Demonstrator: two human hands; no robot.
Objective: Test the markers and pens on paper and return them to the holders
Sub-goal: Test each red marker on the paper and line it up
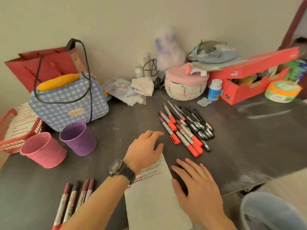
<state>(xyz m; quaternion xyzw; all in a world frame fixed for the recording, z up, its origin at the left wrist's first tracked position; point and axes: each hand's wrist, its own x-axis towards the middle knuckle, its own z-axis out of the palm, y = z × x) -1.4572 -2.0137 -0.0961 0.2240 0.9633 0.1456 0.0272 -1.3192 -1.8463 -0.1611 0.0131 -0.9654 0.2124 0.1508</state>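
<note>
The left hand point(144, 150) and right hand point(196, 185) are lying slack-fingered over the paper point(152, 196), gripping nothing and hiding its upper part. The pen pile point(184, 128) is lying just beyond. Four markers point(73, 200), near the cups point(78, 138), are running under the left forearm and off the frame.

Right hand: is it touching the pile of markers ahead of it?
Apart. The head view shows a strip of bare dark table between the right hand and the nearest orange-capped end of the marker pile.

Dark link-band watch point(119, 169), L wrist, pale-blue trousers point(269, 211)
</note>
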